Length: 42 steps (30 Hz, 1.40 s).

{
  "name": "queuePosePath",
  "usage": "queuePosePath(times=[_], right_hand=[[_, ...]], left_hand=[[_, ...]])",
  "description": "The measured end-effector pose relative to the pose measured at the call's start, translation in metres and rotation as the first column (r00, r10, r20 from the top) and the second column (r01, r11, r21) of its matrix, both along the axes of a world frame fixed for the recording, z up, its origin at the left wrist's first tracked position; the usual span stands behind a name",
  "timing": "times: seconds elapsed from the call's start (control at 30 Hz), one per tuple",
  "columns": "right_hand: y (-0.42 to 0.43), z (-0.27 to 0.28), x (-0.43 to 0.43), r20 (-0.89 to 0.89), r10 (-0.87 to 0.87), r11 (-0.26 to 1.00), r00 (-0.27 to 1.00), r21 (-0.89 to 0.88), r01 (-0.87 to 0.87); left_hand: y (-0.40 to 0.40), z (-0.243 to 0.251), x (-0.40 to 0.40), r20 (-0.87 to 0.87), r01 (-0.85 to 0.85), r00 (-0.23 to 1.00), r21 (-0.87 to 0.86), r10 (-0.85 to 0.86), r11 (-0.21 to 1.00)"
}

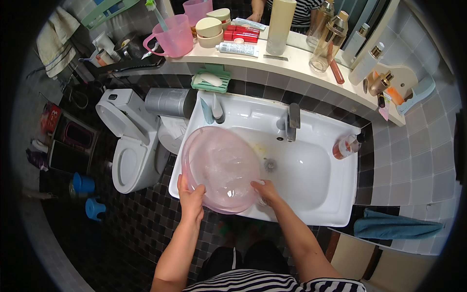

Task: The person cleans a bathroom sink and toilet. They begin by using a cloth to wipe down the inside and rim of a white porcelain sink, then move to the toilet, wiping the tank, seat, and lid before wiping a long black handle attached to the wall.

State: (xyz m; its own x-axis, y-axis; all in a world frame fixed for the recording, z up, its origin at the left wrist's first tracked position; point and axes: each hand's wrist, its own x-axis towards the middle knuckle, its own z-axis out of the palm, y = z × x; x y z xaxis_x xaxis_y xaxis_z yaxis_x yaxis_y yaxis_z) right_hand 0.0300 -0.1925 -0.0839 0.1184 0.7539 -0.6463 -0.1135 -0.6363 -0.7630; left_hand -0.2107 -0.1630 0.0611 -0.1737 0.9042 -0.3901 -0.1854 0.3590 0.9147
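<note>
A translucent pink plastic basin [222, 164] is tilted over the left part of a white washbasin [310, 175]. My left hand [191, 199] grips its rim at the lower left, thumb on one face. On the right side of the pink basin, my right hand [266, 191] holds something small and whitish against the surface; its kind is hard to tell. A wet sheen lies on the pink plastic. The metal drain [270, 165] shows to the right of the basin, with a little yellowish residue [259, 149] near it. Above the sink stands a grey faucet [293, 122].
Two tubes [212, 109] stand at the sink's back left corner, below a green soap dish [211, 81]. A pump bottle with red liquid [346, 146] stands at the right rim. Bottles and a pink cup [173, 36] line the shelf [251, 62]. Left is a toilet [129, 160].
</note>
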Motion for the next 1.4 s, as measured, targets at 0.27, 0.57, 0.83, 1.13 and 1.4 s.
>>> queuePosePath(times=[0.27,0.57,0.83,1.13,1.4], right_hand=[[-0.014,0.063,0.051,0.053,0.070,0.970,0.996,-0.236,-0.056],[-0.034,0.127,0.068,-0.210,-0.331,0.943,0.920,-0.025,0.333],[-0.054,0.183,0.048,0.083,-0.135,0.963,0.987,0.248,0.110],[-0.079,0.196,0.014,0.433,-0.075,0.931,0.898,0.354,-0.093],[-0.086,0.243,-0.004,0.671,0.008,0.927,0.741,0.273,-0.256]], left_hand=[[0.005,0.003,0.021,0.197,0.040,0.980,-0.121,-0.015,0.992],[-0.006,-0.068,0.011,0.465,0.155,0.884,-0.388,0.048,0.909],[0.009,-0.140,0.032,0.413,0.326,0.905,-0.512,-0.104,0.795],[0.015,-0.173,0.069,0.251,0.563,0.826,-0.401,-0.505,0.722],[0.011,-0.186,0.126,0.062,0.670,0.688,-0.436,-0.723,0.601]])
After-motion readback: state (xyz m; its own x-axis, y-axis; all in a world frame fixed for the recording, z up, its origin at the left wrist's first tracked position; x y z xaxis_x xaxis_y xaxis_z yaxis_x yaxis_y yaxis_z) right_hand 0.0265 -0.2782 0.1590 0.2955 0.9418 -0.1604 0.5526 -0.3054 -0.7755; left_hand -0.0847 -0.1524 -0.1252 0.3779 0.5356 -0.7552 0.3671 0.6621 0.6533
